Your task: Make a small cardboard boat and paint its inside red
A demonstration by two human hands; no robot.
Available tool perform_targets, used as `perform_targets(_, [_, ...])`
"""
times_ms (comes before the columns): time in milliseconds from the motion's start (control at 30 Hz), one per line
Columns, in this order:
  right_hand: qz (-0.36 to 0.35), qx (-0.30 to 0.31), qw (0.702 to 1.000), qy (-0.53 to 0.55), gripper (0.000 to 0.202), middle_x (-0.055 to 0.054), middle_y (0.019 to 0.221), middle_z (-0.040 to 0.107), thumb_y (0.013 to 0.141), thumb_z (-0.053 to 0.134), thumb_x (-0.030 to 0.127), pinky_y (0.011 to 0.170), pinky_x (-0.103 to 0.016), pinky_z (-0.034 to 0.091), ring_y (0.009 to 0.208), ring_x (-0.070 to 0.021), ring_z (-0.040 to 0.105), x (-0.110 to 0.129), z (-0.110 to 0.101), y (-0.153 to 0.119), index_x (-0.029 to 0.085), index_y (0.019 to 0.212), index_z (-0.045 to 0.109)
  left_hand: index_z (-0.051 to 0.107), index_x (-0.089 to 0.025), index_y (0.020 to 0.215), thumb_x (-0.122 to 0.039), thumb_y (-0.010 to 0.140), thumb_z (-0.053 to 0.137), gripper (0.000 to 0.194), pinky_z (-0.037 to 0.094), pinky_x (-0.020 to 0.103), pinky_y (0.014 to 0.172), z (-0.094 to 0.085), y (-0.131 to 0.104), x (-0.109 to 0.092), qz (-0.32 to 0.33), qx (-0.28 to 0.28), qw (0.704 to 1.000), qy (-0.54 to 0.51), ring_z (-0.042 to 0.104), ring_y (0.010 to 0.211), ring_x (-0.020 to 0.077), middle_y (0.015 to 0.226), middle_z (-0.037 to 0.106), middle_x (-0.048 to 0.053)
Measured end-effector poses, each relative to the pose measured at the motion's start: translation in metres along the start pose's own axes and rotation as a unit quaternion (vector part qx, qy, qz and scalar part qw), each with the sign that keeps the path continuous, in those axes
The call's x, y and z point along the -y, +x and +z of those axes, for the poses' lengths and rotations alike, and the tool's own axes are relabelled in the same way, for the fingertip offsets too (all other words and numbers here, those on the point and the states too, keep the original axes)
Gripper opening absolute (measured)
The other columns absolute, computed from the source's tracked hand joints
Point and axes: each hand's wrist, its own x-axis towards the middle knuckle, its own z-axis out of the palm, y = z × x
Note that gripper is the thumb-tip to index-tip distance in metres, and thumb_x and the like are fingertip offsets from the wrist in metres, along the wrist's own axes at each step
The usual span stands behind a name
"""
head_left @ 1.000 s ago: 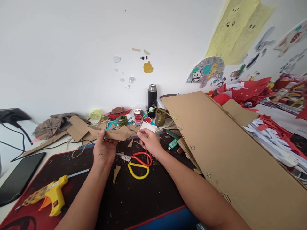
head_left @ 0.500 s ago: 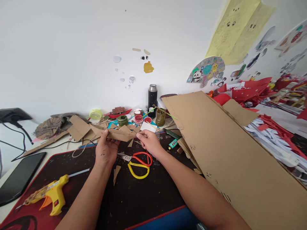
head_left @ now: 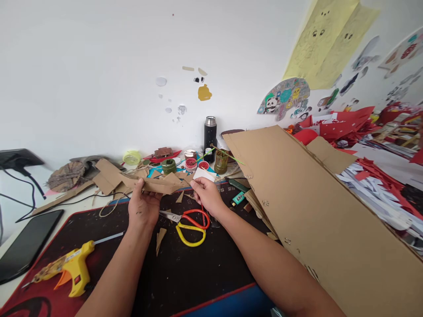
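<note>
My left hand [head_left: 144, 207] is closed around a long folded cardboard strip [head_left: 160, 188], thumb on its near face. The strip lies almost level above the dark mat [head_left: 185, 281], its pointed end toward my right hand. Just right of that end, my right hand [head_left: 206, 193] has thumb and forefinger pinched together, and I cannot make out what is between them. Beneath the hands lie scissors [head_left: 191, 233] with one red and one yellow handle. Small cardboard scraps [head_left: 161, 240] are scattered beside the blades.
A yellow glue gun [head_left: 74, 268] and a black phone [head_left: 29, 246] lie at the left. A large cardboard sheet [head_left: 317, 211] slants across the right side. Paint jars [head_left: 169, 165] and a black flask [head_left: 210, 134] stand by the wall, with a green-labelled utility item [head_left: 238, 199] nearby.
My left hand has shifted slightly left with the cardboard strip. A small gap now shows between the strip's pointed end and my right fingertips, which have barely moved.
</note>
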Motion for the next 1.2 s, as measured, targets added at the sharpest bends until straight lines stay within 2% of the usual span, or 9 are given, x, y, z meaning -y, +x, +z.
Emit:
perform_targets(167, [0.003,0.013,1.0,-0.002,0.04,0.012,0.05,0.052,0.086,0.078,0.054,0.04,-0.022,0.03,0.039,-0.0093,0.039,0.0057,0.0012,-0.0033,0.021,0.102,0.063,0.073,-0.023,0.104,-0.026,0.098,0.069,0.008,0.063,0.034,0.094,-0.0006,0.0003,0.0013,-0.008,-0.002,1.0,0.011,0.074,0.104,0.0197,0.107,0.076,0.005])
perform_targets(367, [-0.014,0.041,0.999,-0.028,0.035,0.012,0.052,0.054,0.089,0.075,0.05,0.042,-0.022,0.03,0.038,-0.0088,0.039,0.01,0.0021,-0.0086,0.021,0.105,0.065,0.072,-0.021,0.103,-0.027,0.103,0.066,0.009,0.063,0.036,0.094,0.0011,-0.002,0.0024,-0.031,-0.016,0.999,0.026,0.075,0.103,0.0201,0.111,0.077,0.007])
perform_targets(767, [-0.051,0.028,0.995,-0.087,0.022,0.011,0.056,0.052,0.094,0.072,0.041,0.048,-0.023,0.032,0.042,-0.0101,0.041,0.0011,0.002,-0.0074,0.022,0.105,0.068,0.073,-0.02,0.102,-0.027,0.106,0.063,0.012,0.065,0.032,0.085,0.0008,-0.0023,0.0047,-0.047,-0.021,0.997,0.059,0.076,0.094,0.0181,0.106,0.077,0.007])
perform_targets(900, [-0.065,0.019,0.992,-0.106,0.019,0.009,0.058,0.053,0.094,0.071,0.039,0.052,-0.024,0.036,0.048,-0.0119,0.048,0.0012,0.0021,-0.0074,0.022,0.102,0.069,0.073,-0.019,0.104,-0.028,0.105,0.064,0.012,0.065,0.032,0.085,-0.0015,-0.0011,0.0062,-0.042,-0.018,0.997,0.066,0.076,0.093,0.0178,0.108,0.078,0.007])
perform_targets(1200, [-0.08,0.021,0.989,-0.12,0.022,0.006,0.062,0.055,0.092,0.072,0.045,0.057,-0.026,0.037,0.055,-0.0145,0.048,0.0025,0.0023,-0.0098,0.023,0.095,0.068,0.073,-0.019,0.103,-0.028,0.104,0.067,0.011,0.065,0.033,0.087,-0.0034,0.0,0.0065,-0.036,-0.017,0.997,0.067,0.076,0.091,0.0182,0.105,0.078,0.008])
